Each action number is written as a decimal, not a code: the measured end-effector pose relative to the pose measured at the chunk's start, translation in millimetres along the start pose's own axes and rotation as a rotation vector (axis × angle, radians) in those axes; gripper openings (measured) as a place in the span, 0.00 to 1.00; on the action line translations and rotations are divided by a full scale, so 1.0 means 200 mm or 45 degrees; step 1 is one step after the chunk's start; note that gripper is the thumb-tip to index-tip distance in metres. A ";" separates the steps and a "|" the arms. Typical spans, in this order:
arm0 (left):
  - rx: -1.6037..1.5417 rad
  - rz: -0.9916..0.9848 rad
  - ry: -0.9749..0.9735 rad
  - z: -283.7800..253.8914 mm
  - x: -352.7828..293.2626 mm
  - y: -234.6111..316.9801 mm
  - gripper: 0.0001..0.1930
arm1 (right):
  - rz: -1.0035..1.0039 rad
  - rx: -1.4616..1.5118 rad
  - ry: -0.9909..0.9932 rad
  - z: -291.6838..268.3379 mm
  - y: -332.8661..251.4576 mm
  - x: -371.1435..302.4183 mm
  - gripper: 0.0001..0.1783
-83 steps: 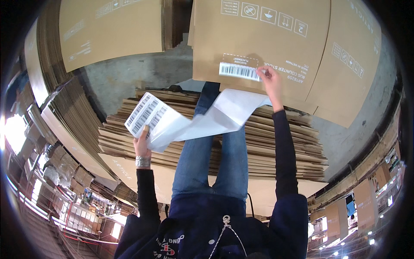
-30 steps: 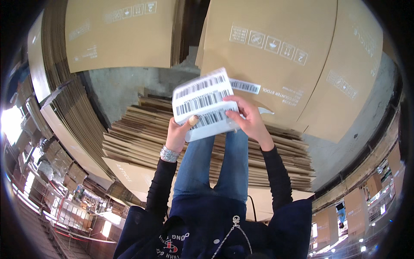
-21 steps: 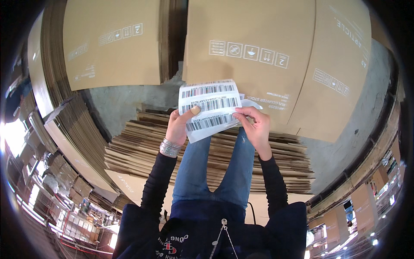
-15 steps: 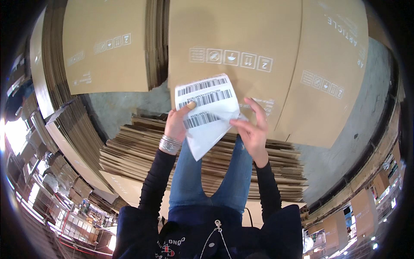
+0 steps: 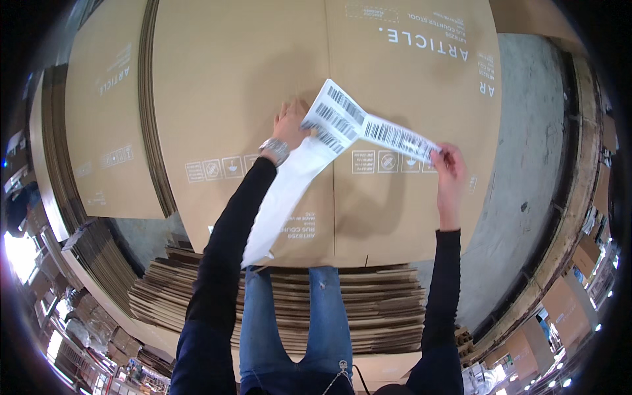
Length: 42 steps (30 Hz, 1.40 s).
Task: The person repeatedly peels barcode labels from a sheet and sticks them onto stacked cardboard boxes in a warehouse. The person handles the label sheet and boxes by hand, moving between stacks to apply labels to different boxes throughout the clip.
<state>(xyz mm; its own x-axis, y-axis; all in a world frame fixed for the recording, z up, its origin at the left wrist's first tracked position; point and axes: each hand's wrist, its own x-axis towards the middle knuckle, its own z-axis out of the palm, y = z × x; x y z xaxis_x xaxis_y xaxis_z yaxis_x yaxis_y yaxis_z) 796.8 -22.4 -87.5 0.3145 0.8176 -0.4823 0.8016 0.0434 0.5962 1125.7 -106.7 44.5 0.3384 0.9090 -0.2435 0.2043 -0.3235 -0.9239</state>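
The place looks like a warehouse or a factory packing area. A large flat brown carton (image 5: 237, 79) printed with white handling symbols spreads across the upper middle of the frame, with stacked cardboard (image 5: 368, 313) at lower centre. Bare grey concrete floor (image 5: 520, 158) shows at right, piled goods (image 5: 85, 322) at lower left, small bright lights (image 5: 567, 382) at lower right.

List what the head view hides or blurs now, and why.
In the head view:
Outer end of the barcode strip: covered by right hand.
Far edge of the carton: cut off at the top.
Feet: hidden by that carton.
Background clutter, lower left: too small.
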 end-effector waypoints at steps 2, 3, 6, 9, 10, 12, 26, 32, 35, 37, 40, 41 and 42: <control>0.043 -0.199 0.019 0.02 0.22 0.11 0.25 | -0.003 0.129 0.012 0.02 0.08 0.25 0.07; 0.024 -0.237 0.117 0.03 0.28 0.14 0.25 | 0.024 0.226 0.031 0.06 0.11 0.36 0.07; -0.076 -0.372 0.329 0.10 0.38 0.17 0.26 | 0.016 0.305 0.023 0.17 0.19 0.69 0.08; -0.272 -0.415 0.433 0.17 0.38 0.10 0.25 | 0.065 0.353 -0.007 0.29 0.24 0.98 0.09; -0.271 -0.318 0.525 0.19 0.37 0.08 0.25 | 0.074 0.354 -0.019 0.34 0.25 1.06 0.08; -0.279 -0.317 0.506 0.21 0.37 0.04 0.25 | 0.022 0.342 -0.054 0.41 0.26 1.23 0.08; -0.397 -0.456 0.426 0.14 0.38 0.12 0.19 | 0.036 0.116 -0.153 0.60 0.32 1.86 0.07; -0.344 -0.455 0.379 0.14 0.38 0.11 0.21 | 0.060 0.092 -0.178 0.60 0.31 1.86 0.08; -0.307 -0.441 0.387 0.16 0.38 0.09 0.22 | 0.054 0.073 -0.168 0.60 0.30 1.84 0.08; -0.311 -0.454 0.366 0.17 0.38 0.09 0.22 | 0.051 0.107 -0.170 0.62 0.30 1.84 0.07; -0.303 -0.445 0.381 0.17 0.38 0.08 0.22 | 0.010 0.015 -0.109 0.64 0.31 1.83 0.08; -0.317 -0.430 0.416 0.17 0.38 0.09 0.22 | -0.036 0.010 -0.147 0.64 0.31 1.84 0.08; -0.331 -0.435 0.429 0.17 0.38 0.09 0.21 | -0.061 -0.004 -0.147 0.65 0.32 1.84 0.09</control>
<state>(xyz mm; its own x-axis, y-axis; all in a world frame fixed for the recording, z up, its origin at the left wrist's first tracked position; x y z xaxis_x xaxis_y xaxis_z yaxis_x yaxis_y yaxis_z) 852.9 21.3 -136.3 -0.1567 0.8689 -0.4696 0.6641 0.4446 0.6010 1143.7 241.1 -142.0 0.2203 0.9476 -0.2313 0.2208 -0.2795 -0.9344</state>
